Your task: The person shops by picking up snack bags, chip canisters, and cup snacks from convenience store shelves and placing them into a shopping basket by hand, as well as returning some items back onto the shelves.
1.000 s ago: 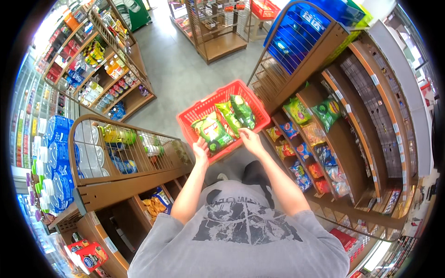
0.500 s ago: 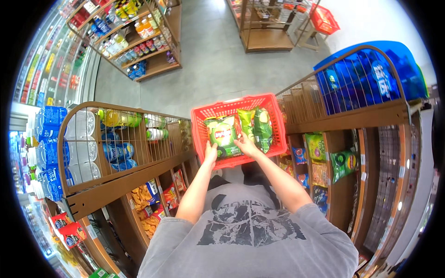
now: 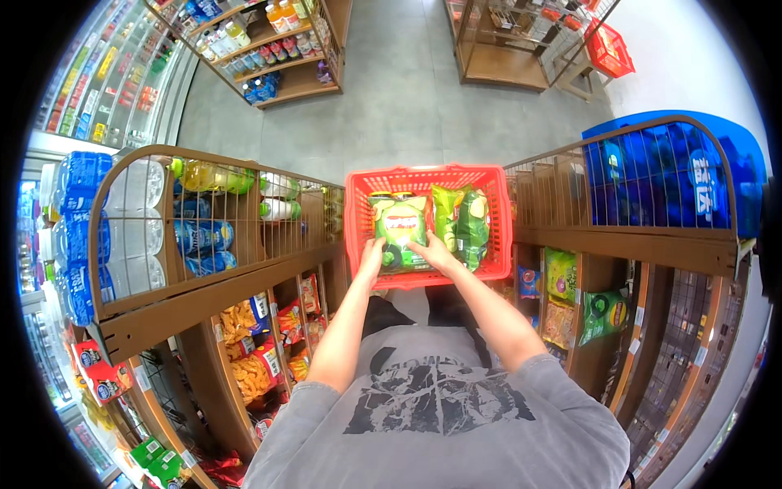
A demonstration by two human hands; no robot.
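Head view: two hands at a red basket of snack bags

Head view showed, at the far left, a wire shelf [image 3: 204,220] with water bottles, and lower, orange snack packs [image 3: 244,342]. The left hand [image 3: 373,257] gripped the near rim of the red basket [image 3: 358,220], its fingers closed over the edge. Just beside it to the right lay the green chip bag [image 3: 401,232], flat inside the basket. The right hand [image 3: 432,251] rested on the lower edge of this bag, fingers curled on it; whether it pinched the bag I could not tell. Two more green bags [image 3: 462,224] lay to the right. To handle the bag well, I judged the basket should be kept level and the bag pressed gently, not crushed.
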